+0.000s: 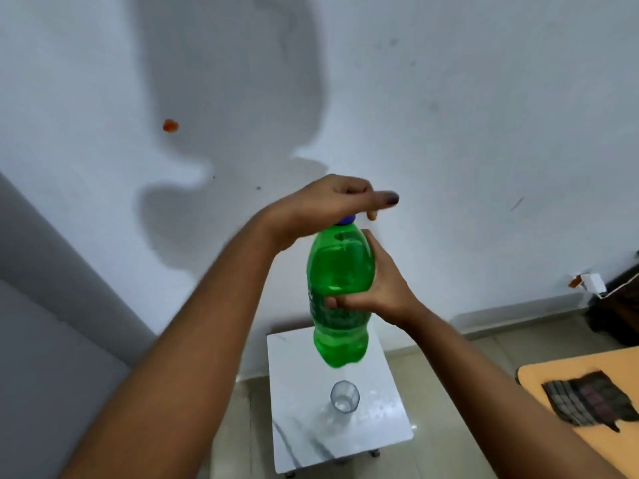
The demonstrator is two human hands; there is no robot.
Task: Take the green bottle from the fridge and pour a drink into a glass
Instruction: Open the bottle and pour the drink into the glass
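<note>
Holding the green bottle [340, 292] upright above the empty glass [344, 396] on the tabletop [387, 430], right hand [383, 288] fingers wrap its middle, left hand [332, 198] fingers close over the cap [346, 220]; uncapping and pouring remain.

The left hand [325, 202] covers most of the blue cap [346, 219], so only a sliver peeks out under the palm. The green bottle [340, 292] hides most of the right hand's [377, 288] fingers [333, 301]; its label is too smeared to read. At the right edge of the frame, the orange surface [553, 378] is cut off, and so is the dark shape [619, 305] above it, which I cannot identify. The small white object [593, 283] on the wall beside it is too small to name. The bench's [311, 444] legs barely show.
</note>
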